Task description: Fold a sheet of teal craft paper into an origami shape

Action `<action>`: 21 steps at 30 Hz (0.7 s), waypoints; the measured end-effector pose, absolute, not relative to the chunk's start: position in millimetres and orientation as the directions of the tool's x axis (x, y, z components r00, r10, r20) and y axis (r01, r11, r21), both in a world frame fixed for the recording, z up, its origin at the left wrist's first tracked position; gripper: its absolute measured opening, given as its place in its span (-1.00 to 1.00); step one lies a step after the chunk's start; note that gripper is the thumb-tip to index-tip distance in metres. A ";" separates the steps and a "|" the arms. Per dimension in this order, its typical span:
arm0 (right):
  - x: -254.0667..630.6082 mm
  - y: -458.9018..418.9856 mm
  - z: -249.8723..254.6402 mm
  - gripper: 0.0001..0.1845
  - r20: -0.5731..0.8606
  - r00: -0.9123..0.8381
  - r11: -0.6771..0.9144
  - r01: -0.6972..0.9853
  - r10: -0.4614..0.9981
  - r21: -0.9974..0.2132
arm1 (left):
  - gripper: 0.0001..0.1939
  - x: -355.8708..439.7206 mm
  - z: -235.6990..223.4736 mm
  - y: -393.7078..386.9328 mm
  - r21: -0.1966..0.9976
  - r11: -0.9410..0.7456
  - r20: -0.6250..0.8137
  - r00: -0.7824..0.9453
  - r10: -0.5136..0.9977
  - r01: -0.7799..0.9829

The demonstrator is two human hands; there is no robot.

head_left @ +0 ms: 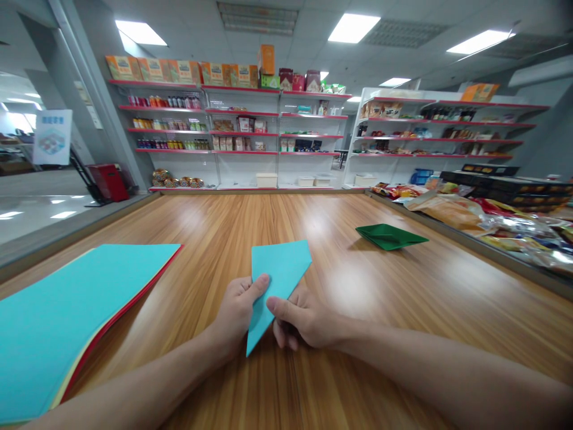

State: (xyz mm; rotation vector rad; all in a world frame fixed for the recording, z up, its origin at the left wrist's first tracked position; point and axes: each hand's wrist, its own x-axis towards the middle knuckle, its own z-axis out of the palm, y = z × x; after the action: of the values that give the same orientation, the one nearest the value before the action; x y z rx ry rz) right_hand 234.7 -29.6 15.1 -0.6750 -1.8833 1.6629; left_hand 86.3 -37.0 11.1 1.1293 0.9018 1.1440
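Note:
Between my two hands is a folded piece of light blue paper (280, 263), wide at its far end and tapering to a point toward me. My left hand (239, 307) pinches its left edge, thumb on top. Lower on the right edge, my right hand (307, 316) grips it with the thumb pressed on the upper face and the fingers curled beneath. Off to the right, a folded green paper boat (390, 236) rests on the table. A stack of coloured paper sheets (89, 304), light blue on top with yellow and red below, lies at the left.
The wooden table (215, 239) has a raised dark rim. Packaged snacks (474, 221) and dark boxes (505, 190) are piled past its right edge. Stocked shelves (244, 134) stand behind it. A red box (108, 182) and a sign (52, 137) are at the far left.

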 end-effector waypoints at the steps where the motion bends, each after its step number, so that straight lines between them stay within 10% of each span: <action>1: 234.3 -29.1 14.2 -0.26 0.063 -0.731 0.103 0.011 0.679 -0.995 | -0.52 86.1 11.4 -37.7 0.979 0.030 0.014 0.212 0.977 -0.203; 8: 230.8 -28.9 11.4 -0.29 0.080 -0.721 0.100 -0.015 0.688 -0.995 | -0.48 86.6 16.3 -50.2 0.967 -0.228 0.230 -0.002 0.973 0.109; 15: 234.2 -33.0 13.8 -0.24 0.089 -0.718 0.193 0.063 0.690 -0.979 | -0.51 90.6 14.1 -40.0 0.978 -0.019 0.061 0.200 0.978 -0.208; 21: 229.5 -31.9 16.3 -0.28 0.093 -0.699 0.185 0.058 0.709 -0.981 | -0.50 89.9 11.5 -42.2 0.986 -0.126 0.132 0.048 0.990 -0.113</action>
State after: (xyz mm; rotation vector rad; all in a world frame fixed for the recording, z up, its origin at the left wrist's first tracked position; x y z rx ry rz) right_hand 229.5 -31.9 16.3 -0.7172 -1.9205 1.5528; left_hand 89.9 -42.2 11.5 1.2463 1.0233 1.3115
